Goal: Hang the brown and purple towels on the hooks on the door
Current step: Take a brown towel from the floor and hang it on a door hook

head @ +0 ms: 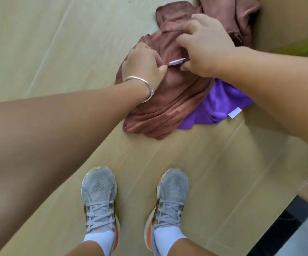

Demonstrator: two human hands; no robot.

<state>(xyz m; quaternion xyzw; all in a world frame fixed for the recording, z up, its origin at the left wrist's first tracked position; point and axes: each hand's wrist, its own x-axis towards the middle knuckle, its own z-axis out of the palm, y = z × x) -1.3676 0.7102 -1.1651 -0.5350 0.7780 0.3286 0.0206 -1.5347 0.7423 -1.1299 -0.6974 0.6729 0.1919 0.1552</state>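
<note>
1. Brown towel [160, 100] lies crumpled on the floor [38, 43], overlapping the purple towel [221, 102]
2. Left hand [144, 63] and right hand [204, 47] both pinch its small hanging loop [177, 62]
3. Soft, light, floppy; the loop looks the best hold

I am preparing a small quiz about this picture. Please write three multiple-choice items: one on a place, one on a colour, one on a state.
1. Where does the purple towel lie?
A. on a hook
B. partly under the brown towel on the floor
C. on a shoe

2. What colour are the shoes?
A. grey with orange
B. black
C. green

3. What are both hands doing?
A. hanging idle
B. gripping the brown towel
C. tying laces

Key: 1 B, brown cloth overlaps it; 2 A, grey uppers, orange soles; 3 B, left hand and right hand pinch it around its small loop tag.
</note>
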